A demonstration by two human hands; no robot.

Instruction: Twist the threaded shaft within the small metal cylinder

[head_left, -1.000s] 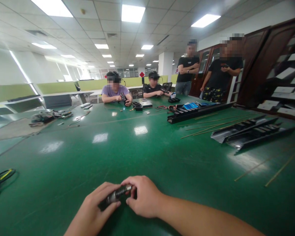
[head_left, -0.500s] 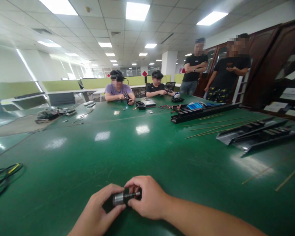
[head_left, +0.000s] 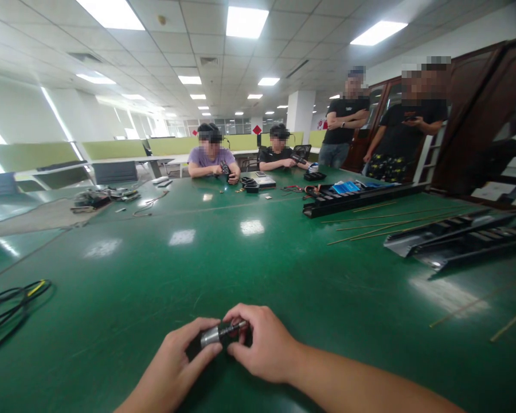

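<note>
Low in the middle of the view, my left hand (head_left: pixel 183 355) grips a small silver metal cylinder with a thin shaft (head_left: pixel 210 337) between thumb and fingers. The shaft points right and slightly up. My right hand (head_left: pixel 264 344) is curled around the shaft end, its fingers and thumb bent at the tip. Its palm side hides part of that end. Both hands are just above the green tabletop (head_left: pixel 206 264).
Coiled black cable (head_left: pixel 12 310) lies at left. To the right are black metal channels (head_left: pixel 451 244) and thin rods (head_left: pixel 370 229). Across the table, two seated people (head_left: pixel 212 158) handle dark tools; two others (head_left: pixel 346 126) stand at back right. Assorted parts (head_left: pixel 105 198) lie at far left.
The view has swung slightly left, so the scene sits further right. The cylinder tilts more, its shaft end higher, and my right fingers have shifted toward the shaft tip.
</note>
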